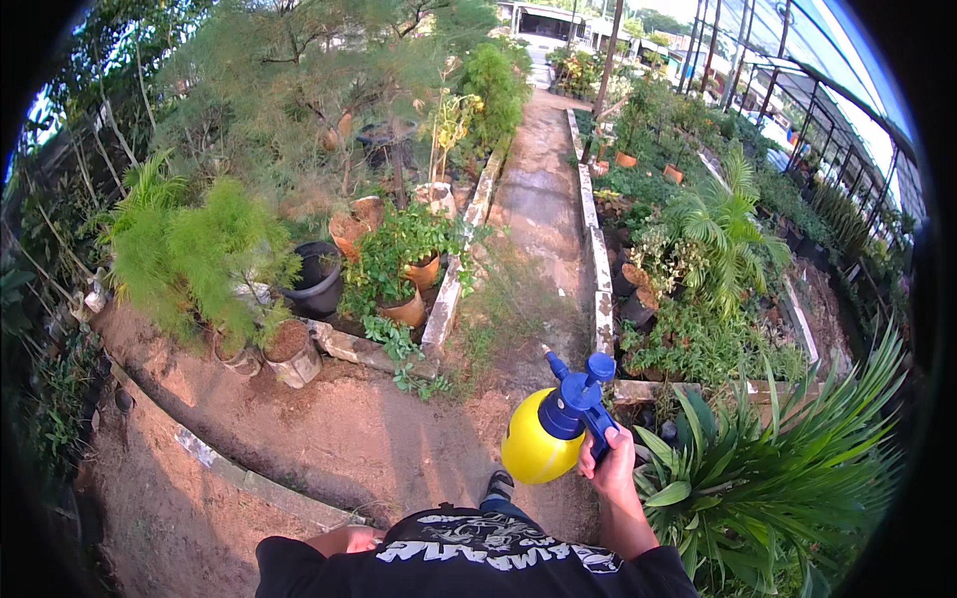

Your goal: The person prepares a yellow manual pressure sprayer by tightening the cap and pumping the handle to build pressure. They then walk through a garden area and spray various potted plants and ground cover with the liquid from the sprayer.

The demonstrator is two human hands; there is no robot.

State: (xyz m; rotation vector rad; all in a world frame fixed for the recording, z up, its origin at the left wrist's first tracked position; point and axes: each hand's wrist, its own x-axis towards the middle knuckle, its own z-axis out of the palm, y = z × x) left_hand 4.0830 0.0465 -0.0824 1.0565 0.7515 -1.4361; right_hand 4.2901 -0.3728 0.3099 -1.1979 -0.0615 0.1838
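My right hand grips the blue handle of a pump pressure sprayer with a yellow bottle and a blue head. The sprayer is held out in front of my body, its nozzle pointing forward and to the left, over the dirt path. Low beside my waist on the left is my left hand, partly hidden by the black shirt; how its fingers are set cannot be made out.
A concrete path between low white-edged curbs runs ahead. To its left stand potted plants and a black plastic pot. A broad-leaved strappy plant reaches close on the right. A low curb crosses the dirt at left.
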